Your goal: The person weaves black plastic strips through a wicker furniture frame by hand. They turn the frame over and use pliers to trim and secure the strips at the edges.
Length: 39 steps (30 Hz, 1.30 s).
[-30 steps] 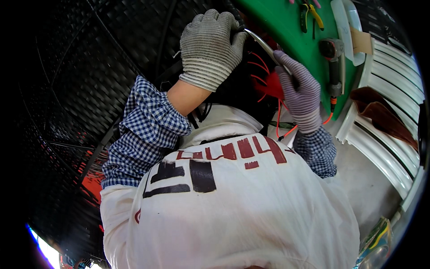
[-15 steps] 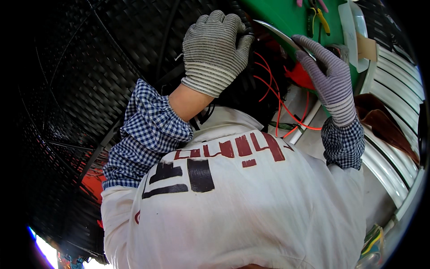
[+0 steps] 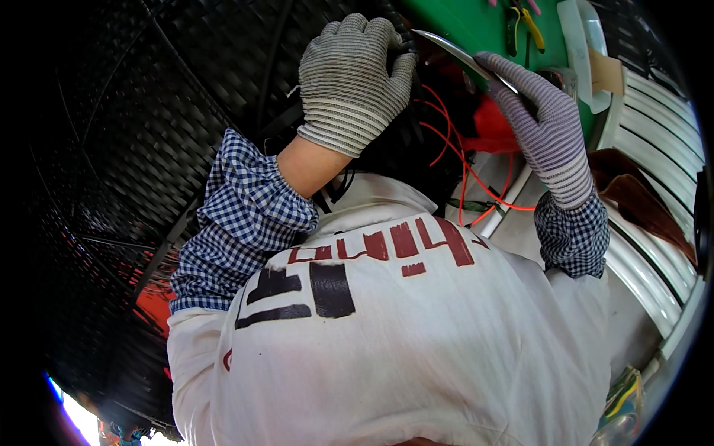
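Note:
My left hand [image 3: 355, 82], in a grey striped knit glove, is closed at the edge of a large black woven wicker piece [image 3: 171, 104]. Its fingers curl over the dark rim, and the fingertips are hidden. To the right, my right hand [image 3: 541, 126], in a purple-grey striped glove, pinches a slim, curved, shiny metal blade-like tool [image 3: 448, 46] between thumb and fingers. The tool's far end points left, close to the wicker rim beside my left hand. Thin red-orange cords [image 3: 462, 175] hang between my two arms.
Yellow-and-black handled pliers [image 3: 532, 30] lie on a green surface [image 3: 465, 18] at the top. A translucent white container [image 3: 584, 56] stands beside them. White slats [image 3: 651, 134] with a brown flap of material [image 3: 643, 197] run along the right. A clear bag [image 3: 623, 405] is at lower right.
My right hand and the metal tool have shifted slightly left and up. My left hand has moved a little left and keeps its grip on the rim.

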Each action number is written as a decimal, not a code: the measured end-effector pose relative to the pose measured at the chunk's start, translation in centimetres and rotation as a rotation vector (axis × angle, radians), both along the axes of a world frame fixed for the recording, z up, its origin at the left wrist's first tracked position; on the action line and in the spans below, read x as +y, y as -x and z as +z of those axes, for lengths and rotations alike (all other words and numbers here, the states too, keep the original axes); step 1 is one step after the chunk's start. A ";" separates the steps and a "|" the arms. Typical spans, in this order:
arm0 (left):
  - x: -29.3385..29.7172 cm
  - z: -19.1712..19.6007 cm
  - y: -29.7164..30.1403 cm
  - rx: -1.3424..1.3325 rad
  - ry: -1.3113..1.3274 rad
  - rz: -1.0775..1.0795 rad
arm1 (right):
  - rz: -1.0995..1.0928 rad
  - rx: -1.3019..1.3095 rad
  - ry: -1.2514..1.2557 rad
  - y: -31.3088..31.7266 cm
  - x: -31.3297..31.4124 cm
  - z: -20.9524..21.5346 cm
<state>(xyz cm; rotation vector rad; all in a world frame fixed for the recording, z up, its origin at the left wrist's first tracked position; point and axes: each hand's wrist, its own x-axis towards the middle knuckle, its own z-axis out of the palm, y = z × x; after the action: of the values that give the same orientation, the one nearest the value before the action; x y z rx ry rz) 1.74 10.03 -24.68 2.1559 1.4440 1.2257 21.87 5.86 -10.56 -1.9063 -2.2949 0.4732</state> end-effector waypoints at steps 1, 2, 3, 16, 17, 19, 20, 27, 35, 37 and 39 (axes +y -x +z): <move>-0.2 0.2 0.0 0.016 0.027 0.002 | 0.004 0.000 -0.003 0.0 -0.1 0.1; -0.3 0.3 0.0 0.016 0.024 0.006 | 0.019 -0.025 -0.005 0.0 -0.1 0.2; -0.4 0.3 0.0 0.006 0.008 0.006 | 0.034 -0.051 -0.007 0.1 -0.2 0.3; -0.2 -0.4 0.9 -0.042 -0.042 0.002 | 0.089 -0.203 0.062 1.2 1.9 1.5; -0.2 -0.3 0.9 -0.044 -0.042 0.001 | 0.099 -0.154 0.065 1.1 2.2 1.6; -0.3 -0.2 1.0 -0.019 -0.021 0.005 | 0.111 -0.105 0.068 1.2 2.7 1.9; -0.3 -0.2 1.0 -0.020 -0.021 0.006 | 0.147 -0.138 0.080 1.4 3.2 2.2; -0.4 -0.5 1.3 -0.009 -0.012 0.004 | 0.174 -0.333 0.261 4.0 5.4 4.8; -0.4 -0.7 1.3 -0.028 -0.029 -0.005 | 0.208 -0.442 0.163 5.2 4.8 4.4; -0.5 -1.0 1.3 -0.042 -0.029 0.029 | 0.141 -0.569 0.108 5.9 3.5 3.5; -0.3 -0.8 1.5 -0.041 -0.025 0.023 | 0.161 -0.564 -0.009 5.6 1.4 2.4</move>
<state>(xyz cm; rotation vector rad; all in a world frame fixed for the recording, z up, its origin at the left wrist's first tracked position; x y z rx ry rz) 0.28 9.69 -25.43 2.1231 1.4488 1.2948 16.26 7.27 -8.18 -2.0602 -2.7884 -0.0848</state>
